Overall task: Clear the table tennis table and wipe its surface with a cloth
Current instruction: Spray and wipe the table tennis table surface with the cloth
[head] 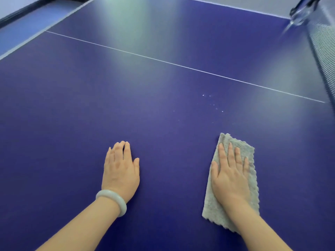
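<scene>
Right hand (230, 174) presses the grey cloth (211, 205) flat on the blue desk (145, 91), poised to wipe.
Its fingers (230, 153) are straight, spreading pressure rather than gripping; the left hand (120, 171) lies open and empty, likely bracing. White specks (213, 104) lie just ahead.

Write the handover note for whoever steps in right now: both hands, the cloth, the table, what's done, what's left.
Left hand: flat on the table, fingers straight, holding nothing.
Right hand: pressed flat on the grey cloth, which lies on the table's near side.
Done: clearing looks mostly finished; only a blurred clear thing shows at the far right by the net, and I cannot tell what it is.
Left: wipe the white specks just ahead of the cloth, then the rest of the surface.
</scene>
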Demonstrator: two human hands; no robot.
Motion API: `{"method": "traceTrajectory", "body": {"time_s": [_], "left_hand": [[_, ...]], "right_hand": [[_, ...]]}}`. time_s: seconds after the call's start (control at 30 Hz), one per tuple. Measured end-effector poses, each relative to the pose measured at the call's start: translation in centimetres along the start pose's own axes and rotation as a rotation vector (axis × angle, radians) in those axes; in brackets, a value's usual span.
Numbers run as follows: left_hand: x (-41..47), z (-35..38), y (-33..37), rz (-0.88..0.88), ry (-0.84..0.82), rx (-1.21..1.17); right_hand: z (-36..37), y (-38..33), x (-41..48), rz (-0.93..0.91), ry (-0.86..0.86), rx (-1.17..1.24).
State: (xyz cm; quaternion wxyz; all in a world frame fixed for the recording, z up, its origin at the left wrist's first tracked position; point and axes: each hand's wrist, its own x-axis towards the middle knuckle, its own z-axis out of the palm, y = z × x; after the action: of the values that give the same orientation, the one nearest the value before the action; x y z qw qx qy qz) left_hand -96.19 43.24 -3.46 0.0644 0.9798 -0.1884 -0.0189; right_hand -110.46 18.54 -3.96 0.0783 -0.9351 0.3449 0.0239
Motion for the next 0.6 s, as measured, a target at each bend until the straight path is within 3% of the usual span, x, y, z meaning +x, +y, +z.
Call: {"method": "traceTrajectory", "body": {"time_s": [0.13, 0.27, 0.6], "left_hand": [[3.0, 0.2, 6.1, 0.056, 0.004, -0.021], [6.4, 0.5, 9.9, -0.076, -0.103, -0.005], [6.9, 1.7, 10.7, -0.134, -0.013, 0.043]], "right_hand": [[-0.3, 0.5, 0.3, -0.004, -0.006, 0.018], [-1.2, 3.1, 2.9, 0.136, 0.021, 0.059], [-2.9, 9.2, 15.7, 0.332, 0.037, 0.074]]}}
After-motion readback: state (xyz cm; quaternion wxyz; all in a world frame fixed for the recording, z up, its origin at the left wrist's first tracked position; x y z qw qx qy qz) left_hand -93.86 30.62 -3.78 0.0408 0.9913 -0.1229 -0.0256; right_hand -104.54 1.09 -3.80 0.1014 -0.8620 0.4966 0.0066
